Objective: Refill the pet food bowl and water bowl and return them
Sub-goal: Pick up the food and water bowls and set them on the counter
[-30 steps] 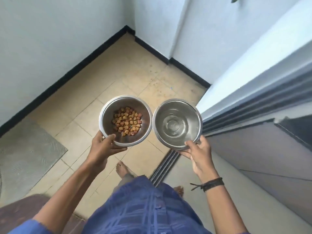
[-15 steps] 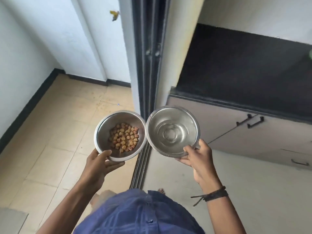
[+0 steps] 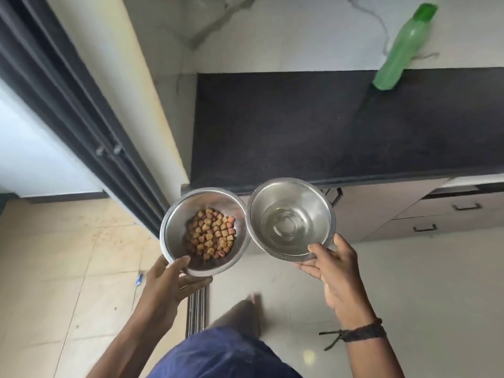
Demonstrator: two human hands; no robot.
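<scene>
Carrying two steel bowls, rims touching.
Left hand fingers pinch the kibble bowl; right hand fingers pinch the water bowl.

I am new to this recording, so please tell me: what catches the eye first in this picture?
Two steel bowls held side by side at the centre: the food bowl with kibble in the left hand, the water bowl with a little water in the right hand. Behind them lies a black counter, and a green bottle stands at its far right edge.
</scene>
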